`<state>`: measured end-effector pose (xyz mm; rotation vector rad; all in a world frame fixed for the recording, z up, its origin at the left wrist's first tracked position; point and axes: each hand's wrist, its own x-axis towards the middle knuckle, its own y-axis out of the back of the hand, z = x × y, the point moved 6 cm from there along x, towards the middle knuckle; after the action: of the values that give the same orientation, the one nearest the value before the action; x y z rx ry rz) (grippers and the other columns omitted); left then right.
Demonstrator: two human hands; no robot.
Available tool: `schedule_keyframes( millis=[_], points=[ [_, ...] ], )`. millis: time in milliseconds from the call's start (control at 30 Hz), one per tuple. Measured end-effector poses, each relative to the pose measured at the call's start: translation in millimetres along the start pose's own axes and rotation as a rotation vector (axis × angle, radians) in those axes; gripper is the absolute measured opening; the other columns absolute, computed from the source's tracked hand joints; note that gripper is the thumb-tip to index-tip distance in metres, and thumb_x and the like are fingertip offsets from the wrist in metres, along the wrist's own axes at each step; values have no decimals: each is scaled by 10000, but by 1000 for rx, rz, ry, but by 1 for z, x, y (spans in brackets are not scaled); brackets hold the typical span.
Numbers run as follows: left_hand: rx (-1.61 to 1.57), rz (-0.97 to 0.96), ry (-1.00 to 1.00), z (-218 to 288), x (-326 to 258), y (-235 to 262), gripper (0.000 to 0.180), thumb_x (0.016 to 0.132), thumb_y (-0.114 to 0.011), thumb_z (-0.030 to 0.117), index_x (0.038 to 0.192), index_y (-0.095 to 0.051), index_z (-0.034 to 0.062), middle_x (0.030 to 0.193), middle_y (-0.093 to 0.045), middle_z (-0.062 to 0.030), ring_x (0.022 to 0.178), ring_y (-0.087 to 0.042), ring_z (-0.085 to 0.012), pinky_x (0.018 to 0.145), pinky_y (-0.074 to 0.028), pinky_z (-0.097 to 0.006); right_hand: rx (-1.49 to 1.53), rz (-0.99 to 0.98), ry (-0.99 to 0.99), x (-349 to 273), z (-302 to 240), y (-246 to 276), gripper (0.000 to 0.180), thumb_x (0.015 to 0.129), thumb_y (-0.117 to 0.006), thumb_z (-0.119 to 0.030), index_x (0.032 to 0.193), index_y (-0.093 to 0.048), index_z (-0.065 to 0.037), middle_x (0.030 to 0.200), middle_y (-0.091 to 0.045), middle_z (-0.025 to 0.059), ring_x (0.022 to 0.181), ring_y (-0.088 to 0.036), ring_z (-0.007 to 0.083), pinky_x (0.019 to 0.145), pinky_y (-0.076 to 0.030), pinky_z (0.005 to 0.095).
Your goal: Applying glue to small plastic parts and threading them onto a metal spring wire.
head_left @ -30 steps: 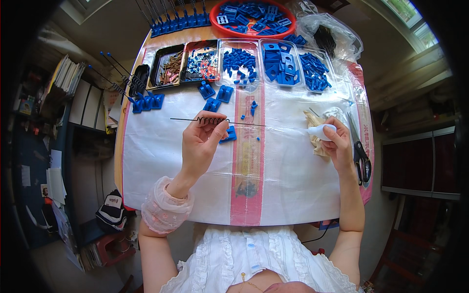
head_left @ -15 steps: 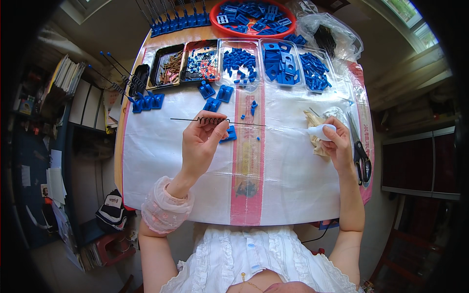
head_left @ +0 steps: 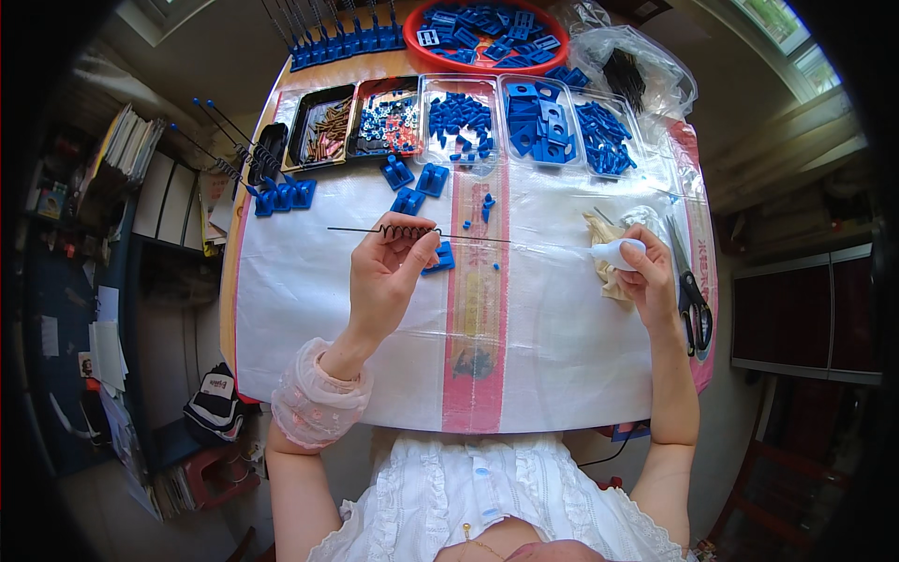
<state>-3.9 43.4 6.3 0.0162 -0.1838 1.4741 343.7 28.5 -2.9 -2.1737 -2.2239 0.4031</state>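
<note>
My left hand (head_left: 386, 272) pinches a thin dark metal rod (head_left: 375, 230) that lies level above the table, with a small coil spring (head_left: 409, 229) threaded on it just above my fingers. A small blue plastic piece (head_left: 440, 258) lies on the white sheet right next to that hand. My right hand (head_left: 649, 272) is at the right side, closed around a small white squeeze bottle (head_left: 616, 251) held on its side with the tip toward the rod. Under that hand lies a crumpled beige cloth (head_left: 604, 281).
A row of trays at the far edge holds brown pins (head_left: 323, 131), mixed small parts (head_left: 389, 122) and blue plastic pieces (head_left: 543, 117). A red bowl (head_left: 487, 33) of blue parts stands behind them. Black scissors (head_left: 693, 300) lie at the right edge. Assembled blue pieces on rods (head_left: 281, 195) sit at the left.
</note>
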Motion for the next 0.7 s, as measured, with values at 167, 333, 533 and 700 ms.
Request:
schedule_keyframes(
  millis=[167,333,533,700],
  points=[
    [2,-4,-6,1,0,0,127,1002,-668,62,1105,-652,-10,937,-713,-72,814,-659,-110,756,-532,-244,-31,12,4,0,0,1,165,949,-702,-219,911,-586,-108,709,-486,-73,555,-342,-21,483,-208,174],
    [7,-1,1,1,-1,0,132,1003,-668,64,1111,-652,-11,936,-714,-75,816,-660,-113,757,-532,-245,-30,7,10,0,0,0,169,949,-703,-225,911,-587,-109,710,-486,-74,554,-342,-21,482,-206,173],
    [5,1,4,0,-1,0,133,1003,-665,60,1116,-653,-10,940,-716,-79,814,-662,-115,753,-532,-246,-26,2,2,0,0,0,175,949,-708,-227,910,-585,-108,712,-487,-74,553,-337,-18,484,-208,174],
    [1,-3,-1,0,0,0,132,1001,-667,58,1114,-655,-10,937,-715,-79,811,-662,-116,750,-532,-246,-25,4,-4,0,0,0,174,951,-709,-222,910,-585,-107,711,-488,-75,552,-337,-20,483,-210,174]
  ],
)
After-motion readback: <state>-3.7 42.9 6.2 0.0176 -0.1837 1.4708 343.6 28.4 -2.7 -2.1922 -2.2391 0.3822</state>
